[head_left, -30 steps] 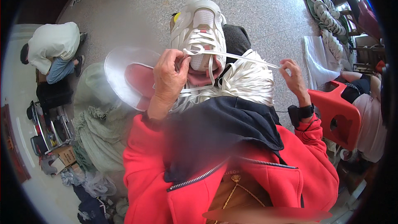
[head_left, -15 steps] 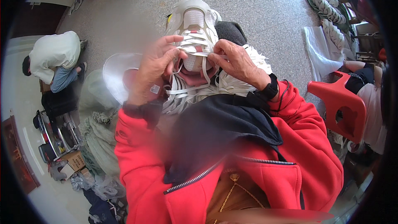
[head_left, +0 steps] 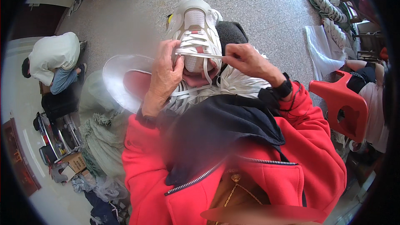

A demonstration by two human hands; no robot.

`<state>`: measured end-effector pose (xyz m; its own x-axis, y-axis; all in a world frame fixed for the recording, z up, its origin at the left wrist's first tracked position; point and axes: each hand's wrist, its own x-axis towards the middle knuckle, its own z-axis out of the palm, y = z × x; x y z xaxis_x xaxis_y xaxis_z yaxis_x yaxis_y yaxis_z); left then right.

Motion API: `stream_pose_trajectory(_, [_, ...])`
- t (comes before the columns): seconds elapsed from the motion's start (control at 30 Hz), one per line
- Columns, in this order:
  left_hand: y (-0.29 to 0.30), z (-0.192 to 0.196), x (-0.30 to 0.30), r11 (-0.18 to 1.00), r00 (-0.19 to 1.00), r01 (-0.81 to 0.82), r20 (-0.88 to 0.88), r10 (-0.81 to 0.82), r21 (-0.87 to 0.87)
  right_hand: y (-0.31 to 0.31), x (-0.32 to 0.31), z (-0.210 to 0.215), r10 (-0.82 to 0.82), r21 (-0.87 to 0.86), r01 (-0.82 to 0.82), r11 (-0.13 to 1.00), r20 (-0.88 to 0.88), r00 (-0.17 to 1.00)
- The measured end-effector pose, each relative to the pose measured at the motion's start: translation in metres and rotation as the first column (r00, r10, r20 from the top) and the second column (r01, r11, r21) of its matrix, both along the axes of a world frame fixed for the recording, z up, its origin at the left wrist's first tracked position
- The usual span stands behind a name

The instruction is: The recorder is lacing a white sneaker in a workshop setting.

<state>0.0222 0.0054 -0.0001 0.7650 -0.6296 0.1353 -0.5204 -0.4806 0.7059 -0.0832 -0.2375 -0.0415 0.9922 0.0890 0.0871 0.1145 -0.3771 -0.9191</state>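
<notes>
A white and beige sneaker point(head_left: 194, 18) with pink lining lies in front of me, toe pointing away. Flat white laces cross its tongue. My right hand point(head_left: 248, 62) is closed, pinching a white shoelace point(head_left: 204, 54) stretched taut across the shoe to the right. Along the shoe's left side, my left hand point(head_left: 164, 73) grips the eyelet edge between thumb and fingers, close to where the lace emerges. A loose lace length hangs over the shoe's opening. Below and right of it lies a bundle of white laces point(head_left: 237, 82). The inner side of my left fingers is partly hidden.
Another white shoe-like piece with pink lining point(head_left: 110, 75) sits left of my left hand. A dark grey item point(head_left: 232, 33) lies beside the sneaker. A red plastic stool point(head_left: 339, 104) stands at right, near another person. White shoes point(head_left: 329, 6) lie far right. A person in white point(head_left: 56, 56) bends at left.
My right hand has moved right, drawing the lace taut across the shoe. My left hand has come off the lace strand and closed on the shoe's left edge.
</notes>
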Motion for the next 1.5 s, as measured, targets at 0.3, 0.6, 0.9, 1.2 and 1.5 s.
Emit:
stream_pose_trajectory(0.3, [0.001,0.005,-0.03,0.998,0.985,-0.066,0.16,0.062,0.018,-0.011,-0.024,0.009,0.002,-0.009,-0.003,1.0,-0.124,0.992])
stream_pose_trajectory(0.6, [-0.015,-0.014,-0.079,0.991,0.983,-0.133,0.135,0.129,0.027,-0.012,-0.013,0.007,0.06,0.065,-0.054,0.996,-0.096,0.994])
stream_pose_trajectory(0.9, [-0.021,-0.026,-0.067,0.978,0.969,-0.176,-0.196,0.153,-0.11,-0.008,-0.027,0.004,0.058,0.144,-0.041,0.989,-0.12,0.991])
stream_pose_trajectory(1.2, [0.041,0.036,-0.017,0.975,0.99,0.069,0.106,-0.094,0.212,-0.015,-0.039,0.002,0.158,0.094,-0.149,0.984,-0.088,0.984])
stream_pose_trajectory(1.5, [0.135,0.06,0.059,0.712,0.775,-0.388,0.625,-0.093,0.586,-0.1,-0.09,0.016,0.211,0.448,-0.026,0.894,-0.369,0.905])
